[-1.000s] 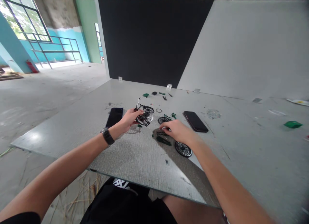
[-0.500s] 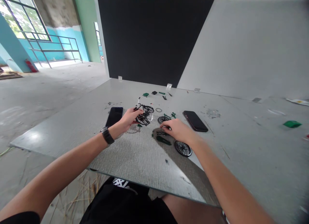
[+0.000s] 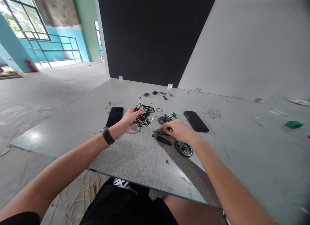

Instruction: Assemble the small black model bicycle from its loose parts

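My left hand (image 3: 131, 117) is closed around the frame of a small black model bicycle (image 3: 144, 116), held tilted just above the table with its spoked wheels towards the right. My right hand (image 3: 176, 128) is low over the table, thumb and fingers pinched together above small dark parts; what is between the fingertips, if anything, is hidden. Just beyond those fingers lies a loose spoked wheel (image 3: 164, 120), partly covered by the hand. Nearer to me are a dark green elongated part (image 3: 164, 140) and another spoked wheel (image 3: 183, 149), close to my right wrist.
One phone (image 3: 115, 116) lies left of my left hand, another phone (image 3: 195, 121) beyond my right forearm. Small green parts (image 3: 173, 115), a thin black ring (image 3: 159, 110) and several pieces at the back are scattered on the table (image 3: 135, 157). A black-and-white panel (image 3: 155, 37) stands behind.
Almost nothing differs. The model bicycle stays in my left hand at the same spot, and my right hand keeps its pinch over the parts with barely any shift.
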Demonstrator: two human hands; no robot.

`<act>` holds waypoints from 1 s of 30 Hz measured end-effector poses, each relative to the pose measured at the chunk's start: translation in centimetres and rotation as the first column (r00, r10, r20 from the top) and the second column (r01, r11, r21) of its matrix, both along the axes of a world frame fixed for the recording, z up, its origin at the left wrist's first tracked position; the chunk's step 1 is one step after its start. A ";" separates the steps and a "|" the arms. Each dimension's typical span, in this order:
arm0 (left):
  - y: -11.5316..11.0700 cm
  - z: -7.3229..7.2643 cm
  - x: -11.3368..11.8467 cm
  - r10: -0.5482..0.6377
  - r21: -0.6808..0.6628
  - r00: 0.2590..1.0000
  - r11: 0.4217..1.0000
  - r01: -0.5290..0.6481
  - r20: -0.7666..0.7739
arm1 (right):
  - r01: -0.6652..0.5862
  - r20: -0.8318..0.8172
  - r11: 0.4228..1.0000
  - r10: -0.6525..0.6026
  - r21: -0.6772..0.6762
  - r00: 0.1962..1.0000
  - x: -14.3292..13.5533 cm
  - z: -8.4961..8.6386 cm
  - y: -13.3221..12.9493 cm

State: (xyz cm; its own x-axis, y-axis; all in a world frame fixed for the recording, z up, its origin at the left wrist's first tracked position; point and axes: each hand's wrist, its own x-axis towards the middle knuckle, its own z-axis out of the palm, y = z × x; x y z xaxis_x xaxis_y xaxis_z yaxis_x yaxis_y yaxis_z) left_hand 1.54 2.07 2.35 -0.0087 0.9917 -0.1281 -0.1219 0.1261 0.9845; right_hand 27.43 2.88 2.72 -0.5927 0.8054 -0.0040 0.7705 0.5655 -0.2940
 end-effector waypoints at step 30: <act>-0.2 -0.1 -0.1 0.000 0.008 1.000 1.000 0.000 -0.002 | -0.033 0.016 0.998 0.032 0.054 0.999 -1.3 0.2 -0.5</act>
State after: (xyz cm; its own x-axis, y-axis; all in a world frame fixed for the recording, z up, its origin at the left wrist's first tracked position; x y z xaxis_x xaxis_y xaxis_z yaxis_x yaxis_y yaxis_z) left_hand 1.45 1.86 2.29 -0.0088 0.9927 -0.1202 -0.1197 0.1183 0.9857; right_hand 26.14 2.36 2.91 -0.6185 0.7853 0.0297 0.7560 0.6049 -0.2503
